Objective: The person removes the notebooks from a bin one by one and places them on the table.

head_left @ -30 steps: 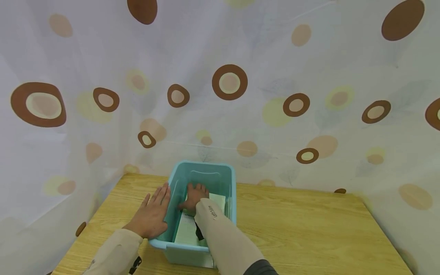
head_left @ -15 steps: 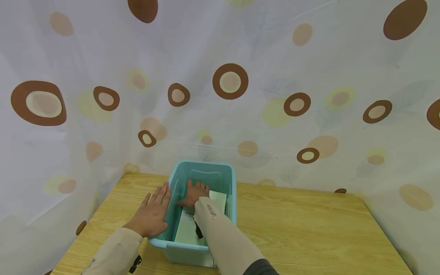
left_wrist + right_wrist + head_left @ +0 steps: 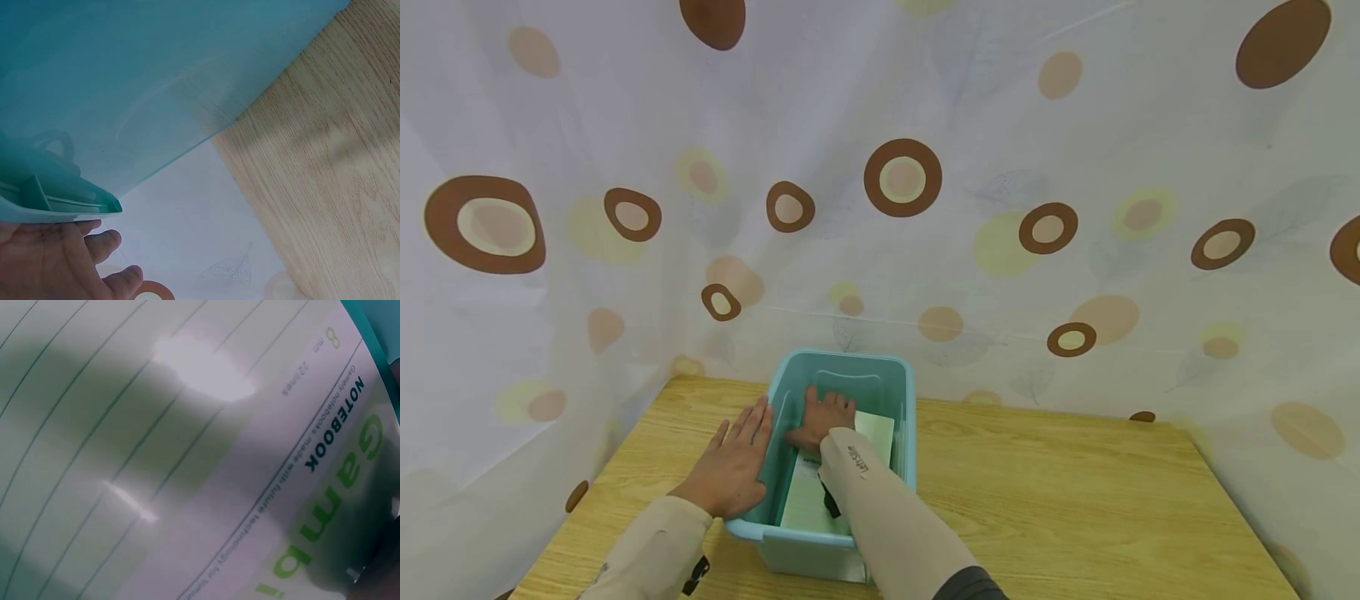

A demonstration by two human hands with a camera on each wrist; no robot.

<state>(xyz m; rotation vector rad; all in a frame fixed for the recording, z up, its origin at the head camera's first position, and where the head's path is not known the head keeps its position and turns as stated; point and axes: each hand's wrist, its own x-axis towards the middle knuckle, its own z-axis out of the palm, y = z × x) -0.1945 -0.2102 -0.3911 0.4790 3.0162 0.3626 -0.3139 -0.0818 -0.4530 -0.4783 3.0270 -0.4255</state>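
A light blue plastic bin [image 3: 814, 563] stands on the wooden table, its outer wall filling much of the left wrist view. My left hand [image 3: 730, 475] rests on the bin's left rim, fingers straight and pointing away from me. Inside the bin lies a pale green notebook [image 3: 808, 504] with a lined cover and the word "NOTEBOOK", seen close up in the right wrist view. My right hand [image 3: 823, 421] reaches down into the bin over this notebook, thumb spread to the left and fingers extended toward the far wall. Its sleeve covers part of the notebook.
Thin upright edges [image 3: 900, 446] show along the bin's inner right wall. The wooden table [image 3: 1060, 500] extends to the right of the bin. Behind it hangs a white curtain [image 3: 985, 150] printed with brown and yellow circles.
My right hand has shifted slightly toward the bin's far wall, and the notebook's far edge has moved a little the same way. The left hand has stayed on the rim.
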